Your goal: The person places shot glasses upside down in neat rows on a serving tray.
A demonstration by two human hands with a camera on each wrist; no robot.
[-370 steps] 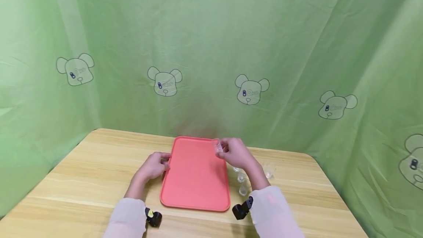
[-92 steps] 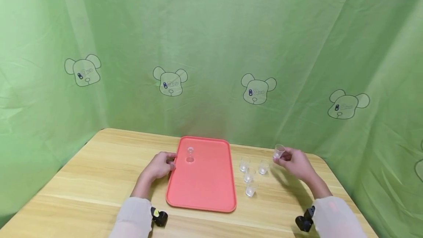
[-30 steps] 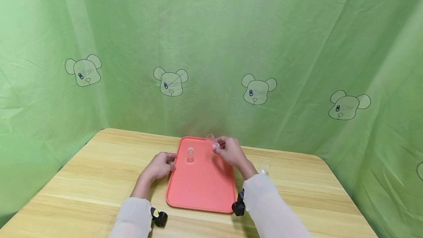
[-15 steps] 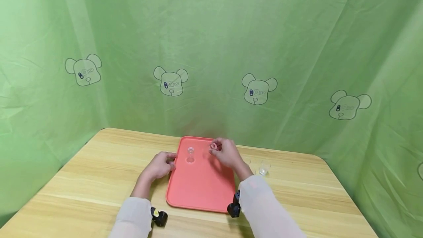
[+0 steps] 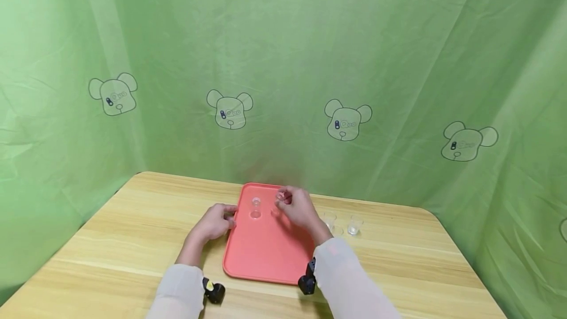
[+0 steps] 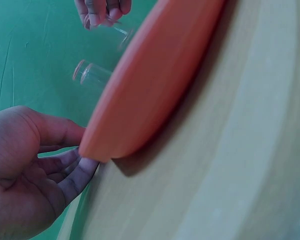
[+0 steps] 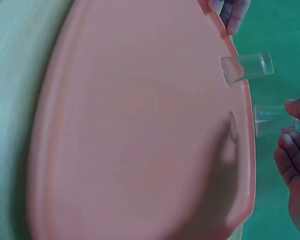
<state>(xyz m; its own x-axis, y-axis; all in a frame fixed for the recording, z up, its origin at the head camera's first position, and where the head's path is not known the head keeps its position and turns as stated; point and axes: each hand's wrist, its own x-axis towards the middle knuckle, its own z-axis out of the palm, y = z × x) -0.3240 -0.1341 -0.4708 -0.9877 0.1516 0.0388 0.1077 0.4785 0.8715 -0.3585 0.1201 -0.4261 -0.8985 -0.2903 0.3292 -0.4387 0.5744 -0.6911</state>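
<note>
A salmon-red tray [image 5: 266,255] lies on the wooden table. One small clear cup [image 5: 255,203] stands at the tray's far left. My right hand [image 5: 283,200] pinches a second clear cup [image 5: 279,197] just to the right of it, low over the tray. In the right wrist view the held cup [image 7: 268,120] is at my fingertips [image 7: 289,150], beside the standing cup [image 7: 246,67]. My left hand [image 5: 227,215] holds the tray's left rim, thumb above and fingers [image 6: 75,172] under the edge [image 6: 140,100].
More small clear cups [image 5: 329,219] [image 5: 354,224] stand on the table right of the tray. A green cloth backdrop [image 5: 283,87] closes off the back and both sides. Bare wood [image 5: 110,240] lies left of the tray.
My right hand carried a clear cup from the right side of the table to the tray's far end and lowered it beside the first cup. My left hand stayed on the rim.
</note>
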